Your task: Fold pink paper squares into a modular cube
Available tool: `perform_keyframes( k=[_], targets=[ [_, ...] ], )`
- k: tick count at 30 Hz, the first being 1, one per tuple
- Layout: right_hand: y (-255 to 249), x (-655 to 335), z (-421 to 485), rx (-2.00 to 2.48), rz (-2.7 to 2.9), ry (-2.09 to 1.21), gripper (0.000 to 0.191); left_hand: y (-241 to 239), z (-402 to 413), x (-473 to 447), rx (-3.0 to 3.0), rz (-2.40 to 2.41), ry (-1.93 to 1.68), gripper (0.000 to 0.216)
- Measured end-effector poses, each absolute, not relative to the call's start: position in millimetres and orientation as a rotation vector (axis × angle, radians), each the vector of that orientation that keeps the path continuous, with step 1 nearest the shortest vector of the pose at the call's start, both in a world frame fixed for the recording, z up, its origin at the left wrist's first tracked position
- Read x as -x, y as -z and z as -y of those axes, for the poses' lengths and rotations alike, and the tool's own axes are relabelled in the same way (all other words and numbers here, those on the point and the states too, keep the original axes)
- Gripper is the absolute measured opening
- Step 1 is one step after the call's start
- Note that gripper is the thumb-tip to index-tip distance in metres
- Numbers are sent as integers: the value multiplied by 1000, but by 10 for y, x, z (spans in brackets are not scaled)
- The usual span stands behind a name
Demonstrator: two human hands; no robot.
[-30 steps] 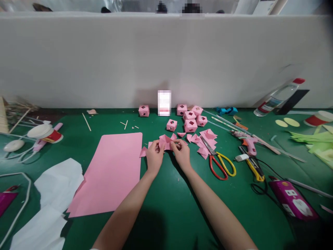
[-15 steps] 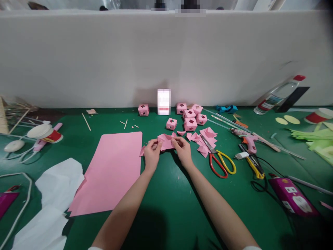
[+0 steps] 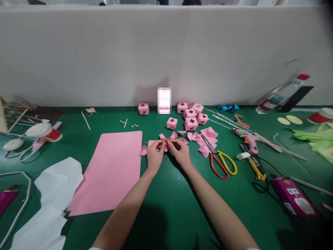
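My left hand [image 3: 154, 155] and my right hand [image 3: 180, 151] meet over the green table [image 3: 166, 194], both pinching a small folded pink paper piece [image 3: 165, 142] between their fingertips. Just beyond lie loose folded pink pieces [image 3: 205, 139]. Behind those stand several finished pink paper cubes [image 3: 190, 118] with diamond-shaped holes, and one more cube [image 3: 143, 108] farther left. A large pink sheet [image 3: 111, 166] lies flat to the left of my left hand.
Red and yellow scissors [image 3: 221, 164] lie right of my hands, then a pink glue gun [image 3: 250, 142], a purple power strip [image 3: 293, 197] and green paper strips [image 3: 317, 139]. White paper [image 3: 52, 194] and a paper cup [image 3: 44, 132] lie left. A white wall [image 3: 166, 55] backs the table.
My hands have drawn closer together and the pink piece between them has been folded smaller. The view has tilted slightly.
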State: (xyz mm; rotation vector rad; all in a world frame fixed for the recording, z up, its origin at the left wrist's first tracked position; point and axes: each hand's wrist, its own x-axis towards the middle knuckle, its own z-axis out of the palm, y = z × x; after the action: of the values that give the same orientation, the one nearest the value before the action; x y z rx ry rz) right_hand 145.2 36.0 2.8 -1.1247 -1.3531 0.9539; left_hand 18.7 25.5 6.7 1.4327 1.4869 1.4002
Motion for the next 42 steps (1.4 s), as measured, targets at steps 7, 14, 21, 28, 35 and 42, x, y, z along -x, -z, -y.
perform_keyframes(
  k=[7, 14, 21, 28, 35, 42],
  targets=[
    [13, -1483, -405, 1204, 1166, -918, 27, -81, -266, -163, -1328, -1492, -1411, 24],
    [28, -1484, -419, 1172, 1065, -1027, 28, -85, -266, -153, -1284, -1445, -1438, 25],
    [33, -1488, -409, 1221, 1142, -961, 30, -59, -253, -159, -1401, -1486, -1445, 25],
    [-21, -1475, -364, 1151, 1307, -927, 25, -44, -241, -193, -1574, -1535, -1377, 25],
    [-30, -1444, -337, 1091, 1321, -986, 23, -29, -252, -188, -1569, -1553, -1382, 23],
    [-32, -1443, -336, 1063, 1336, -985, 21, -42, -253, -184, -1561, -1545, -1382, 22]
  ],
)
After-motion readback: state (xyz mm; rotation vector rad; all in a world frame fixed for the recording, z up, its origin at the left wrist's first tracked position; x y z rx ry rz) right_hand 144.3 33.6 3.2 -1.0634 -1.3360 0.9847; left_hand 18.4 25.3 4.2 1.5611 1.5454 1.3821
